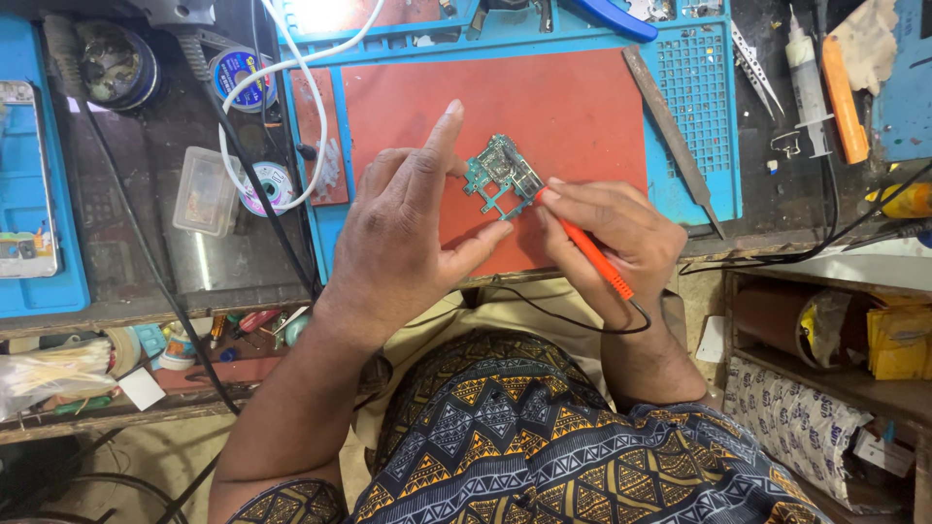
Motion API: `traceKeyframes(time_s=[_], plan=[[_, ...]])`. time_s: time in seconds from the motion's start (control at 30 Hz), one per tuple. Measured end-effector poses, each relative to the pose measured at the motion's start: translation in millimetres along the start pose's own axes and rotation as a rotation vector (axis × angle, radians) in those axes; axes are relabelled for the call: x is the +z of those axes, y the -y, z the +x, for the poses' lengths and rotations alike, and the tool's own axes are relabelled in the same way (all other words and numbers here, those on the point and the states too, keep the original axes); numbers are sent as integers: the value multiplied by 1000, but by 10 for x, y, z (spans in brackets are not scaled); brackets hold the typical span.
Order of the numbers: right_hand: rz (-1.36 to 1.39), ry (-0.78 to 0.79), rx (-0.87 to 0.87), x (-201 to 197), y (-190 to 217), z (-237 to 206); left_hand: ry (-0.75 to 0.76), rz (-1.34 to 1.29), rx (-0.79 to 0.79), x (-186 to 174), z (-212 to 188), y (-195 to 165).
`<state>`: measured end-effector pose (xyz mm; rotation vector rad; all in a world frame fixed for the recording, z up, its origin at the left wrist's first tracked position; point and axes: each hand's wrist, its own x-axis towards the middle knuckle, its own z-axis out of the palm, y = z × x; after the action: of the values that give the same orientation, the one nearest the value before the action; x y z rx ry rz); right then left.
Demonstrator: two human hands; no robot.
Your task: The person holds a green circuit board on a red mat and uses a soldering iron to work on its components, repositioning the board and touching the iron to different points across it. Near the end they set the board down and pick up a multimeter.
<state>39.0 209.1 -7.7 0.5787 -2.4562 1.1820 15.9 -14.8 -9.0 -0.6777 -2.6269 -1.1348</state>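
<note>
The left hand (408, 238) is covering the left edge of the small green circuit board (503, 175), so whether its fingers (439, 146) are gripping or only steadying the board is staying unclear. The tip of the slim orange probe (582, 247) is disappearing under the right hand's fingers (573, 194), hiding its contact point. The board's tiny parts are reading too small to tell. The blue-handled pliers (612, 17) are being cut off by the top edge, and the white phone frame (24, 180) by the left edge.
</note>
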Motion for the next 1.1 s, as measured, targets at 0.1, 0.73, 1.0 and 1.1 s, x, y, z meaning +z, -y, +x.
traceKeyframes(time_s=[0.1, 0.73, 1.0, 1.1], plan=[[3, 20, -21, 2, -9, 3, -5, 0, 0, -10, -7, 0], [2, 25, -14, 22, 53, 47, -16, -1, 15, -30, 6, -12], [-10, 7, -9, 33, 41, 41, 6, 7, -6, -24, 7, -13], [-4, -5, -1, 22, 35, 40, 2, 10, 4, -16, 15, -8]])
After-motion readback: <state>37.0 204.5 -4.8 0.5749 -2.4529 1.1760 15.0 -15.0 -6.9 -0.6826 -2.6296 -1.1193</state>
